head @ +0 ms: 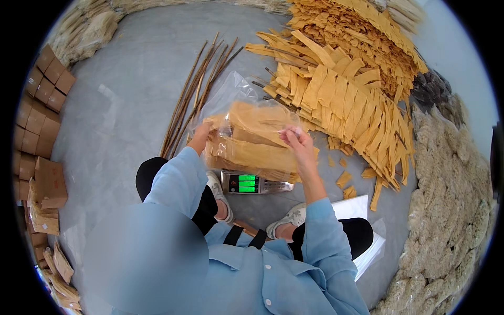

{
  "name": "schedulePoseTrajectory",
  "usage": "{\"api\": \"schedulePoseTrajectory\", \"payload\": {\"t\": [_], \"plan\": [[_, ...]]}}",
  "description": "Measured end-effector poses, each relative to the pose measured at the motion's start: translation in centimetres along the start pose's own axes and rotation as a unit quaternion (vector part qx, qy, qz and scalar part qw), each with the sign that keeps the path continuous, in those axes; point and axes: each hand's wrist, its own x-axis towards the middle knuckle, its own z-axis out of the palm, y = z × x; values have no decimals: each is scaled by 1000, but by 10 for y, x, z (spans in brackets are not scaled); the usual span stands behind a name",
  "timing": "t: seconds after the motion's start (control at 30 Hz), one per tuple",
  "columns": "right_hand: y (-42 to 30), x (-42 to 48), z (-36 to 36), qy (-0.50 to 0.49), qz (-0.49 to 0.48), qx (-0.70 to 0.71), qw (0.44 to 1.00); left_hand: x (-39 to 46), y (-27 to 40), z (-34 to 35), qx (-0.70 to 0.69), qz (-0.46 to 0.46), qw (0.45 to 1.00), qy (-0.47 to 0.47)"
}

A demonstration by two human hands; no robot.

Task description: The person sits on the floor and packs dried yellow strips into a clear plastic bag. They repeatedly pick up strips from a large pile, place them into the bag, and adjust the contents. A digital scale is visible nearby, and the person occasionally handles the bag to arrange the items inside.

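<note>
A clear plastic bag (240,84) spreads in front of me, over and around a stack of flat yellow strips (252,155) that look like dried tofu skin. My left hand (201,136) grips the bag at its left side. On the right, my right hand (298,141) pinches the film between thumb and fingers. Below the strips, between my feet, a digital scale (258,185) shows a lit green display and a keypad. Its platform is hidden beneath the strips and bag, and I cannot tell whether they rest on it.
Long thin poles (193,98) lie on the grey floor, left of the bag. A large heap of yellow strips (334,90), some over poles, fills the right. Cardboard boxes (37,126) line the left. Pale bundled material (445,189) banks the far right. White plastic sheets (356,206) lie by my right knee.
</note>
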Motion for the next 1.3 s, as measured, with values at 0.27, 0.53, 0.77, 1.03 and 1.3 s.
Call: {"api": "schedulePoseTrajectory", "payload": {"t": [0.27, 0.53, 0.77, 1.03, 1.3], "plan": [[15, -1, -17, 62, 40, -53, 996, -43, 25, 71, 415, 34, 897, 152], [66, -41, -49, 158, 40, -17, 986, -56, 20, 81, 421, 256, 865, 89], [88, -48, -55, 153, 74, -30, 985, -54, -11, 96, 479, 348, 806, -17], [137, -58, -65, 139, 79, -47, 986, -97, 9, 126, 628, 377, 677, -74], [15, 21, 45, 94, -183, -141, 968, -75, -5, 113, 583, 355, 731, 6]]}}
